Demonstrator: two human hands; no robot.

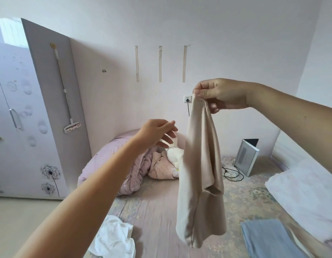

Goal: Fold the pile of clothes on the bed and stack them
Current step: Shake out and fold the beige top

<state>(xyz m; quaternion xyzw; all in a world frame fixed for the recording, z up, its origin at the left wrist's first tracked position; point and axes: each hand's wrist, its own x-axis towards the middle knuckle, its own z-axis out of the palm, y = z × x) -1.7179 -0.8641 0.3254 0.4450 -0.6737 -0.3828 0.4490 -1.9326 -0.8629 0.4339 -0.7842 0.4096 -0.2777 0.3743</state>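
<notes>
A beige garment [199, 175] hangs in the air over the bed [157, 216]. My right hand [220, 94] pinches its top edge between thumb and fingers. My left hand [157, 134] is stretched out to the left of the garment, fingers relaxed and apart, touching nothing. A crumpled white garment [115, 237] lies at the bed's near left edge. A folded blue garment [269, 239] lies flat at the near right.
A bunched pink quilt [116, 164] and a white plush toy [175, 155] fill the bed's far end. A white boxy device [246, 157] with a black cable stands by the wall. A white pillow [306, 187] lies at right, a wardrobe [21, 118] at left.
</notes>
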